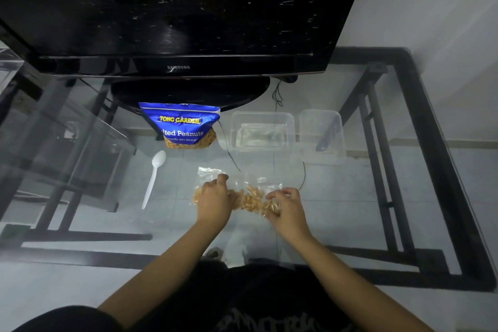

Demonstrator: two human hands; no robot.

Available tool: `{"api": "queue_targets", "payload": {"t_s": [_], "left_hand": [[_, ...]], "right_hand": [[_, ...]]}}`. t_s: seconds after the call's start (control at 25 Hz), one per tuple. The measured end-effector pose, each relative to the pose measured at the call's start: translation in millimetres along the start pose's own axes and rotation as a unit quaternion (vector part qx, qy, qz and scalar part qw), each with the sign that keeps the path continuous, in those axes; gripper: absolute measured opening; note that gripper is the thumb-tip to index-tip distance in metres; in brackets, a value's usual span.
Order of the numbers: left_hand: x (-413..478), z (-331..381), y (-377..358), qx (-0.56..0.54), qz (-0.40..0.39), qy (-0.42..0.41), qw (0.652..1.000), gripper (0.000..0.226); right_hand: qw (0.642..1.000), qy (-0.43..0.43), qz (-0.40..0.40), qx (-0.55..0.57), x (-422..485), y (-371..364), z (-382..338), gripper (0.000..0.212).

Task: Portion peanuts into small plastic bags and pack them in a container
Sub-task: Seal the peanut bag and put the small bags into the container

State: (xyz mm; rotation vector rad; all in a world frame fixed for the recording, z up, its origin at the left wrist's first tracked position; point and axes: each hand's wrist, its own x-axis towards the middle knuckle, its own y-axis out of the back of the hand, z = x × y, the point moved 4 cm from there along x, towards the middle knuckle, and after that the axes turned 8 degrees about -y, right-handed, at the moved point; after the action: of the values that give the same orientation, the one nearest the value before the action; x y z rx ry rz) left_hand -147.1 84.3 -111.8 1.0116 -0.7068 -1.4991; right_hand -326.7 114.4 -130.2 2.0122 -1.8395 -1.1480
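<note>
Small clear plastic bags holding peanuts (252, 198) lie on the glass table in front of me. My left hand (214, 201) rests on the left bag, fingers curled round its top edge. My right hand (285, 209) pinches the right bag at its lower corner. A blue bag of salted peanuts (183, 125) stands behind them, its top open. To its right sits an empty clear plastic container (262, 131), with its clear lid (322, 136) lying beside it.
A white plastic spoon (153, 178) lies left of the bags. A black television (175, 13) on a round stand fills the back of the glass table (363, 197). Thin black cables (277, 97) trail past the container.
</note>
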Motion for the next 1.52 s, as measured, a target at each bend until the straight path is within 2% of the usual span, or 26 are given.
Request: {"api": "queue_targets", "payload": {"t_s": [0.2, 0.32, 0.52, 0.6, 0.68, 0.76, 0.88, 0.96, 1.16, 1.28, 1.4, 1.52], "left_hand": [[2.8, 24.9, -17.7, -0.109, -0.02, 0.056, 0.992, 0.047], [0.8, 32.7, -26.8, -0.195, -0.029, 0.1, 0.975, 0.031], [-1.9, 41.7, -31.6, -0.238, -0.069, 0.041, 0.968, 0.021], [-3.5, 40.0, -29.9, -0.327, -0.087, 0.038, 0.94, 0.008], [-1.0, 45.6, -19.5, -0.418, -0.09, 0.023, 0.904, 0.006], [13.3, 54.4, -2.0, -0.467, -0.062, 0.011, 0.882, 0.007], [49.7, 66.0, 27.4, -0.511, -0.018, 0.019, 0.859, 0.007], [77.2, 69.1, 39.9, -0.499, 0.001, 0.036, 0.866, 0.011], [123.0, 68.7, 35.3, -0.332, 0.04, 0.093, 0.938, 0.013], [135.4, 62.7, 19.8, -0.284, 0.019, 0.105, 0.953, 0.019], [140.4, 58.2, 14.5, -0.239, 0.017, 0.102, 0.966, 0.018], [143.8, 61.8, 16.6, -0.068, 0.001, 0.054, 0.996, 0.021]], "right_hand": [[0.996, -0.055, 0.023, 0.072, 1.4, 8.6, 4.7, 0.029], [0.993, -0.062, 0.039, 0.088, -2.0, 15.4, 14.6, 0.03], [0.991, -0.045, 0.021, 0.123, -5.7, 14.7, 18.3, 0.028], [0.984, -0.026, 0.025, 0.176, -9.6, 15.9, 16.0, 0.022], [0.972, -0.004, 0.029, 0.235, -11.0, 22.3, 6.2, 0.028], [0.958, 0.004, 0.027, 0.285, -0.5, 34.2, -12.3, 0.036], [0.941, 0.001, 0.029, 0.337, 35.8, 55.2, -46.2, 0.035], [0.941, -0.022, 0.026, 0.336, 65.8, 66.1, -65.8, 0.037], [0.977, -0.079, 0.029, 0.194, 120.4, 64.0, -86.1, 0.041], [0.988, -0.111, 0.018, 0.107, 137.4, 52.9, -79.3, 0.042], [0.994, -0.109, 0.01, 0.02, 141.3, 48.6, -78.4, 0.043], [0.987, -0.077, 0.025, -0.137, 141.5, 48.2, -80.3, 0.043]]}}
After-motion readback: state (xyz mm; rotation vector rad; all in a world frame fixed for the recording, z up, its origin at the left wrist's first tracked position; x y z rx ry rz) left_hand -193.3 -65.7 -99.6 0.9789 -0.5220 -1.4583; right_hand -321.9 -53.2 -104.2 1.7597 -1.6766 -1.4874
